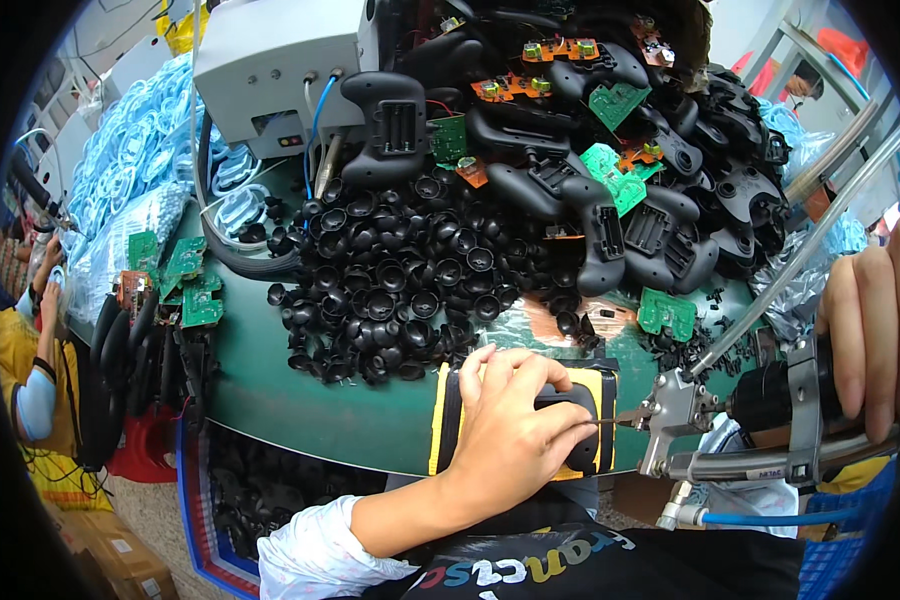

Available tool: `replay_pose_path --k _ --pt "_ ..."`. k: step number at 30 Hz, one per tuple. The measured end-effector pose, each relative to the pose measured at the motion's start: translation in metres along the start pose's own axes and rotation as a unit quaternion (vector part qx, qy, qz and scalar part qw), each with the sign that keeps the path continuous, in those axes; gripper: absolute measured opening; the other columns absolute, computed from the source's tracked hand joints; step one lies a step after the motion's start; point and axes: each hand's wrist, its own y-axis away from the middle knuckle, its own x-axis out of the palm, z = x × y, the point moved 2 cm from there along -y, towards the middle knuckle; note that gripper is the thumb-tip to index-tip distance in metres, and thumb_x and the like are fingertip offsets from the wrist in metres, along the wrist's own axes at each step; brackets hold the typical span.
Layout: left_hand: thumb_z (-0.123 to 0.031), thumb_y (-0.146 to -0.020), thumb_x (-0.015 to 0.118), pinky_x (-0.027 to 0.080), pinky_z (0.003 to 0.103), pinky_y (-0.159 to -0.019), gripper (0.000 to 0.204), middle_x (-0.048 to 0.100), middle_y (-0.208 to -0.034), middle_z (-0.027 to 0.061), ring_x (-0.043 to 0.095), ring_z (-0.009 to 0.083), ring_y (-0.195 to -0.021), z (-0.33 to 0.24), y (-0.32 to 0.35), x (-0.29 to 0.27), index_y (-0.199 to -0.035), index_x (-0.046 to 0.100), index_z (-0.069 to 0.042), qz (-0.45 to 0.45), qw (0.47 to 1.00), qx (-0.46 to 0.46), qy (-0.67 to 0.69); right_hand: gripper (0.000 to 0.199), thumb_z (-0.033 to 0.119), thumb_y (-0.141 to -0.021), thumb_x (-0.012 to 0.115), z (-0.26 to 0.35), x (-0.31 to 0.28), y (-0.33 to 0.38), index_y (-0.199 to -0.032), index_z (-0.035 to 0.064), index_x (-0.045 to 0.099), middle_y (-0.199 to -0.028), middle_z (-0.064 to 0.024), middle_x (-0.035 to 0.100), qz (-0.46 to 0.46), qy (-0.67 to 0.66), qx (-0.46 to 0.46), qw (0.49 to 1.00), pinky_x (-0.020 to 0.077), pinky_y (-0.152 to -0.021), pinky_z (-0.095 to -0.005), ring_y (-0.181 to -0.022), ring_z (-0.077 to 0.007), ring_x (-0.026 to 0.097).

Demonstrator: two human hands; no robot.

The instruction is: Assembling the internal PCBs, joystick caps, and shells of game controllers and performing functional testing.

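Two hands busy, left hand [515, 415] gripping black part [570, 425] at table edge [320, 420], right hand [870, 330] clutching powered screwdriver [760, 420]

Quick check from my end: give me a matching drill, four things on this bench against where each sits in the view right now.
Things:
1. Pile of black caps
2. Grey machine box
3. Power screwdriver
4. Black part on the yellow-edged fixture

Places:
A. Top left, with a blue hose plugged into it
B. Under the left hand, at the table's near edge
C. Middle of the green table
D. In the right hand, lower right

Pairs: 1-C, 2-A, 3-D, 4-B
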Motion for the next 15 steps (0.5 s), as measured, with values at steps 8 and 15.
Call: replay_pose_path --k 8,15 --pt "-0.023 -0.064 0.085 0.032 0.054 -0.097 0.018 0.059 -0.094 -0.0007 0.051 0.0258 -0.102 -0.013 0.0 -0.003 -0.075 0.074 -0.015 0.0 0.999 0.001 -0.052 0.044 0.018 -0.1 0.053 0.015 0.008 0.017 -0.14 0.0169 0.033 -0.078 -0.0041 0.054 -0.019 0.017 0.013 1.0 0.0519 -0.064 -0.0348 -0.063 -0.0156 0.056" --pt "-0.019 -0.064 0.085 0.033 0.053 -0.098 0.018 0.059 -0.094 -0.0022 0.053 0.0235 -0.099 -0.012 0.007 -0.002 -0.077 0.074 -0.015 0.017 0.999 0.015 -0.032 0.055 0.019 -0.101 0.052 0.004 0.028 0.003 -0.149 0.0213 0.026 -0.077 -0.0026 0.054 -0.022 0.014 0.031 0.999 0.052 -0.064 -0.0338 -0.062 -0.0139 0.055"
